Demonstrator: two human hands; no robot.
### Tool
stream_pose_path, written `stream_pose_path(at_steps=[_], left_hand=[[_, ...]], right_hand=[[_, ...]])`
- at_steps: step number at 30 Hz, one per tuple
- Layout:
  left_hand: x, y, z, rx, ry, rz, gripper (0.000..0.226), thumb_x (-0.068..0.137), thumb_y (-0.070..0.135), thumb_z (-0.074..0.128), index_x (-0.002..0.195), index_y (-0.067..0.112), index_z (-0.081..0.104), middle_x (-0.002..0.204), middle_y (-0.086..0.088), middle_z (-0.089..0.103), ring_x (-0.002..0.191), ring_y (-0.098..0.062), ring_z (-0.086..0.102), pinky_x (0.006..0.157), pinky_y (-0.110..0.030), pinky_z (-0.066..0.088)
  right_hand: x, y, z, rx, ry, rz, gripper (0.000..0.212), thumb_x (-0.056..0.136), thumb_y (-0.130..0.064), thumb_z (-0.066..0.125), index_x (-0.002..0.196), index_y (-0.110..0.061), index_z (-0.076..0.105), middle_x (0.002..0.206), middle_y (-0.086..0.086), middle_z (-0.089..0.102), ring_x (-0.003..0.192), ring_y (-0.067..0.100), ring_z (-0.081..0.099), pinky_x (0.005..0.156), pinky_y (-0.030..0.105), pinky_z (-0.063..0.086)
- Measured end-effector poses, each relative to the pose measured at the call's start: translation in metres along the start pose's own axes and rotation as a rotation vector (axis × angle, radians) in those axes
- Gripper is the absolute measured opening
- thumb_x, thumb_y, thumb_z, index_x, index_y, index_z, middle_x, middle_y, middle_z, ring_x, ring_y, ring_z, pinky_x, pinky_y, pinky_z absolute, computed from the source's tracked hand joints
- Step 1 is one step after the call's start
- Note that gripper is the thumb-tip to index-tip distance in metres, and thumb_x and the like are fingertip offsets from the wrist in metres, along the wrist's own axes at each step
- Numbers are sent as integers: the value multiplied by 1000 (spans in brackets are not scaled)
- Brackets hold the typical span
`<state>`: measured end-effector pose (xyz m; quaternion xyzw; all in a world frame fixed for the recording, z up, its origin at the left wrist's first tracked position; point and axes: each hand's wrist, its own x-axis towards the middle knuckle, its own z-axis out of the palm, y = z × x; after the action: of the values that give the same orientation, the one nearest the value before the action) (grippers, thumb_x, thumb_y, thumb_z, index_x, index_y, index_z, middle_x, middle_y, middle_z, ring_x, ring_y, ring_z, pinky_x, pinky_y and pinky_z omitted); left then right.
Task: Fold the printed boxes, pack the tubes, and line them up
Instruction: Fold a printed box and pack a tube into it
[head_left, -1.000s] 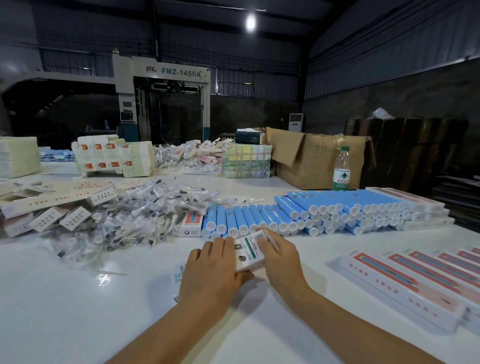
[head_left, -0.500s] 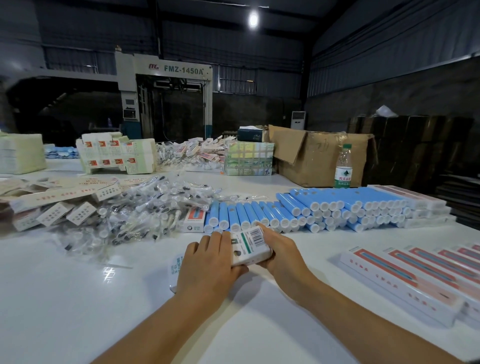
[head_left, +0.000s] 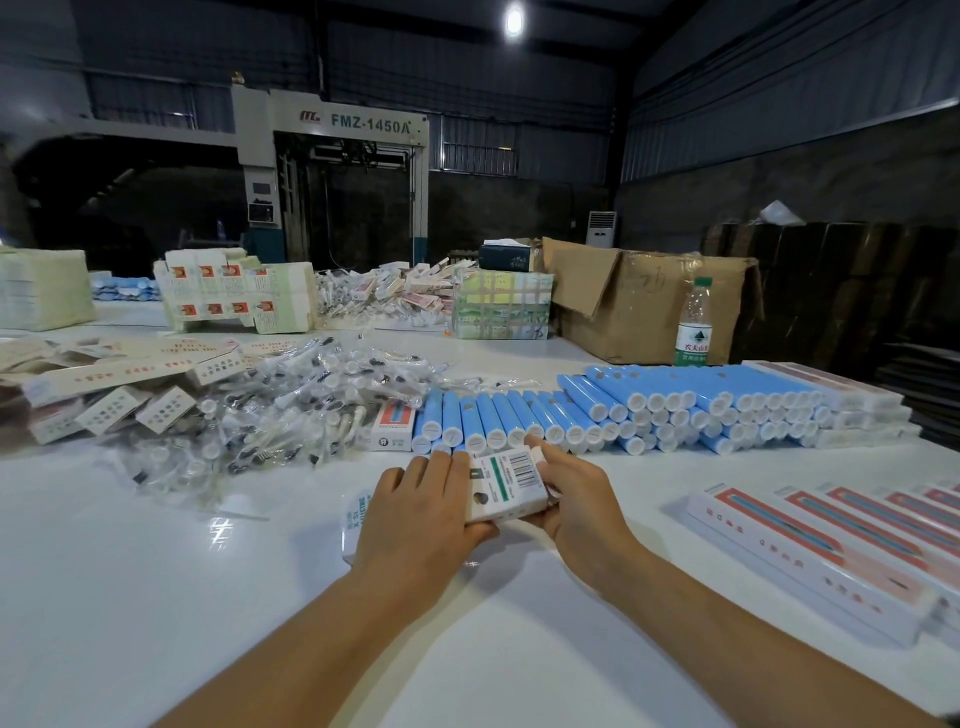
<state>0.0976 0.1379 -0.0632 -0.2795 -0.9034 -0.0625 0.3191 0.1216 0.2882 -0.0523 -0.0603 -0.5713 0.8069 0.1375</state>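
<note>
A: Lots done yet?
B: Some; packed boxes (head_left: 810, 558) lined up on the near right of the table (head_left: 156, 597).
A: And the one in hand?
B: Box (head_left: 506, 486) in the middle, near; left hand (head_left: 421, 514) curled over its left side, holding; right hand (head_left: 574, 493) gripping its right end; looks like folding or closing.
A: Much left?
B: Plenty; big pile of blue tubes (head_left: 649, 410) just beyond, not packed; flat boxes (head_left: 119, 384) far left, not folded.
</note>
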Motion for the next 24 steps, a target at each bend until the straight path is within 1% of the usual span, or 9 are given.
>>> stream_pose_path(at_steps=[3, 7, 8, 10, 12, 14, 16, 19, 24], left_hand=[[1, 2, 0, 67, 6, 39, 72, 60, 56, 81, 107, 5, 65, 93, -4, 65, 77, -21, 62, 64, -34, 49], [2, 5, 3, 78, -7, 32, 71, 58, 58, 81, 104, 6, 67, 90, -5, 66, 75, -20, 62, 61, -32, 47], [2, 6, 2, 65, -16, 32, 73, 65, 60, 76, 113, 6, 63, 99, -4, 64, 83, -20, 61, 68, -32, 46], [2, 3, 6, 71, -3, 4, 74, 79, 62, 61, 128, 8, 50, 116, -3, 57, 99, -21, 56, 80, -32, 42], [3, 2, 3, 66, -25, -36, 73, 69, 59, 72, 117, 6, 60, 104, -5, 63, 88, -22, 61, 71, -33, 46], [3, 1, 0, 30, -44, -95, 72, 70, 59, 72, 118, 7, 59, 105, -5, 63, 89, -22, 61, 71, -33, 45], [2, -4, 4, 42, -7, -106, 72, 85, 63, 49, 136, 14, 39, 126, 0, 50, 110, -19, 50, 84, -31, 36], [3, -7, 15, 92, 22, -99, 70, 89, 65, 38, 139, 17, 28, 131, 2, 43, 114, -18, 43, 86, -30, 31], [5, -5, 18, 128, -22, -95, 69, 89, 65, 38, 137, 17, 28, 131, 2, 42, 112, -16, 43, 85, -28, 31]], right_hand=[[-1, 3, 1, -42, 34, -4, 37, 94, -2, 39, 111, -23, 64, 99, 9, 72, 86, 21, 69, 60, 32, 57], [-2, 3, 2, 44, -36, 25, 43, 93, -12, 40, 71, -22, 75, 84, 10, 73, 73, 16, 70, 66, 31, 55], [-3, 3, 2, 19, -42, 21, 43, 94, -12, 40, 73, -21, 76, 87, 11, 72, 75, 16, 69, 68, 30, 54], [-3, 4, 3, -128, -3, -24, 37, 95, -6, 39, 102, -24, 71, 100, 9, 71, 81, 15, 68, 70, 28, 53], [-3, 6, 2, -304, 17, -103, 37, 95, -4, 42, 123, -22, 58, 112, 5, 67, 92, 13, 66, 75, 27, 55], [-4, 8, -1, -463, 81, -212, 26, 92, -9, 53, 115, -14, 65, 109, 3, 68, 94, 12, 64, 78, 22, 54], [-5, 8, -2, -529, 186, -295, 5, 88, -12, 63, 90, -13, 66, 90, 1, 67, 80, 10, 60, 63, 10, 46], [-5, 11, -2, -610, 236, -348, 13, 86, -8, 64, 73, -7, 59, 71, 1, 59, 65, 11, 51, 52, 10, 38], [-6, 14, -1, -665, 224, -353, 17, 86, -3, 61, 70, -6, 58, 69, 2, 59, 65, 10, 51, 50, 10, 37]])
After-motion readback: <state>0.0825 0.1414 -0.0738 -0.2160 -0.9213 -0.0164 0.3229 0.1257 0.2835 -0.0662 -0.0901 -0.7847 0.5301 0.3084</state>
